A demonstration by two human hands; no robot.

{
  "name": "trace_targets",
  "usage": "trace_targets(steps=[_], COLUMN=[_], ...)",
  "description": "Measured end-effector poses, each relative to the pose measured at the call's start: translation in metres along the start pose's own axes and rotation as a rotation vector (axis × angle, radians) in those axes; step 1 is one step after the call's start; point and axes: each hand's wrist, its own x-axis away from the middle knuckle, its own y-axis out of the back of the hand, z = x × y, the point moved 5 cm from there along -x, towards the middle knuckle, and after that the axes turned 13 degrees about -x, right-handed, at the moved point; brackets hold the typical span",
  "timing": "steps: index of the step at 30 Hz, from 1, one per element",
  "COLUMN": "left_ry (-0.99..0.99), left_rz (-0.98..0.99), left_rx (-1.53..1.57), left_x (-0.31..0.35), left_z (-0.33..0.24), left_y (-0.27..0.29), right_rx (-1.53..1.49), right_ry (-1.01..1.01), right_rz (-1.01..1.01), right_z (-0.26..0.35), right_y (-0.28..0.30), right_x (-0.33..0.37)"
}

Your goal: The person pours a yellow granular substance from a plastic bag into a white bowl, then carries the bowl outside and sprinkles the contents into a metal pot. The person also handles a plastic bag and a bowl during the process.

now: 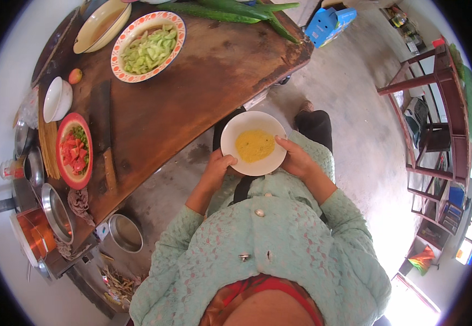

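Note:
A white bowl (229,142) with yellow, grainy powder (254,145) in its bottom is held level in front of my body. My left hand (217,165) grips its left rim, thumb on top and fingers hidden beneath. On the opposite side my right hand (297,157) holds the rim the same way. The wooden table (203,92) lies ahead and to the left, apart from the bowl. On it are a patterned dish (117,61) of chopped green vegetable (150,50), a red-rimmed plate (60,142) of diced red and green pieces, and a cleaver (101,117) with a wooden handle.
A white bowl (58,99), a small reddish fruit (75,76), a cream basin (88,33) and long green vegetables (214,12) sit on the table. Metal pots (126,233) stand lower left. Wooden furniture (448,103) lines the right; a blue box (328,26) is beyond the table corner.

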Motion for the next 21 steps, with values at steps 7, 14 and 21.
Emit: trace_targets(steps=[7, 14, 21], left_ry=[-0.02, -0.246, -1.023], left_rz=[0.135, 0.052, -0.355], left_rx=[-0.063, -0.427, -0.926], left_x=[-0.015, -0.009, -0.003], left_z=[-0.032, -0.08, -0.164], left_y=[-0.032, -0.048, -0.031], right_rx=[-0.208, -0.318, -0.354], right_ry=[0.215, 0.398, 0.563], right_rz=[-0.119, -0.165, -0.143], right_z=[0.014, 0.025, 0.043], right_y=[0.017, 0.027, 0.021], right_x=[0.021, 0.043, 0.067])
